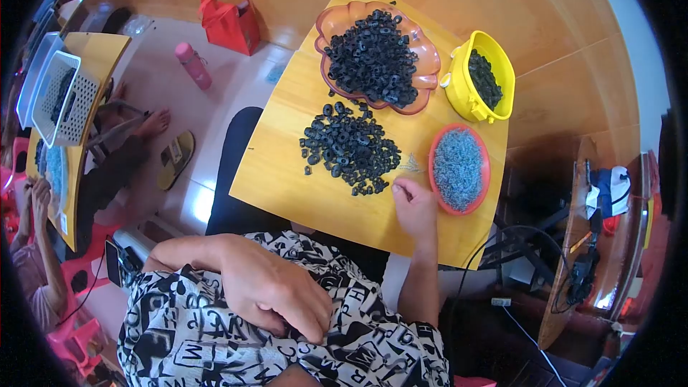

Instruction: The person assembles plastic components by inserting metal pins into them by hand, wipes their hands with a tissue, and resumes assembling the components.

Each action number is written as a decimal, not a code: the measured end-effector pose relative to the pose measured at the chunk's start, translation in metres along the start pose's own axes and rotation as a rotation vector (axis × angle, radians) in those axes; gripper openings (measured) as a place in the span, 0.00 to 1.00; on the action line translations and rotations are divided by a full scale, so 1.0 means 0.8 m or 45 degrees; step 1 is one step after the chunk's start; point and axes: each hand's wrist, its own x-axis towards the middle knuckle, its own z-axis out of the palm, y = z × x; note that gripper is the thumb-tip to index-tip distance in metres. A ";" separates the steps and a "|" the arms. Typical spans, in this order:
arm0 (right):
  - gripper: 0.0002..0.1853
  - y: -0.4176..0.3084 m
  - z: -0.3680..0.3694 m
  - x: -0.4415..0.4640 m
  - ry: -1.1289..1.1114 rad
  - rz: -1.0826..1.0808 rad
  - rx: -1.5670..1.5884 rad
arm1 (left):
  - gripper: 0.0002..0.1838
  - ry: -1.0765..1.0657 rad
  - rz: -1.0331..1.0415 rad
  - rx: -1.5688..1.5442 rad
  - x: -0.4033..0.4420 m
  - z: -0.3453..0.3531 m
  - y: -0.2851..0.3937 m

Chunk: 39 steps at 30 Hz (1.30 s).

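Observation:
My left hand (276, 288) is held close to my patterned shirt, its fingers curled and pinched together; whatever lies between them is hidden. On the yellow table, my right hand (416, 208) rests with thumb and forefinger closed, and I cannot make out anything in them. Just beyond it lie a few tiny metallic pieces (411, 163), too small to name. To its left spreads a loose pile of small black plastic parts (347, 147). On its right stands a red oval dish (433, 185) filled with tiny silvery-blue pieces (459, 168).
A brown scalloped tray (428, 57) heaped with black parts and a yellow tub (459, 93) holding dark parts stand farther back. Cables (466, 272) hang beside the table's right edge. Another person's hands (39, 193) work at a table on the left. A pink bottle (192, 66) lies on the floor.

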 end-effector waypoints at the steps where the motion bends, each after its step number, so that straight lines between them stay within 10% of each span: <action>1: 0.05 0.006 0.005 -0.001 0.010 -0.044 -0.051 | 0.07 -0.027 0.001 -0.018 0.000 0.000 0.000; 17: 0.12 0.003 0.015 0.009 0.338 -0.197 -0.356 | 0.13 -0.261 -0.212 0.195 -0.015 -0.011 -0.002; 22: 0.09 0.010 0.021 0.023 0.313 -0.212 -0.569 | 0.13 0.351 -0.184 0.049 -0.038 -0.032 -0.009; 29: 0.08 0.022 0.028 0.033 0.347 -0.284 -0.664 | 0.08 1.279 -0.614 1.544 -0.071 -0.073 -0.065; 39: 0.07 0.014 0.029 0.026 0.576 -0.387 -0.234 | 0.06 1.076 -0.835 2.061 -0.061 -0.084 -0.119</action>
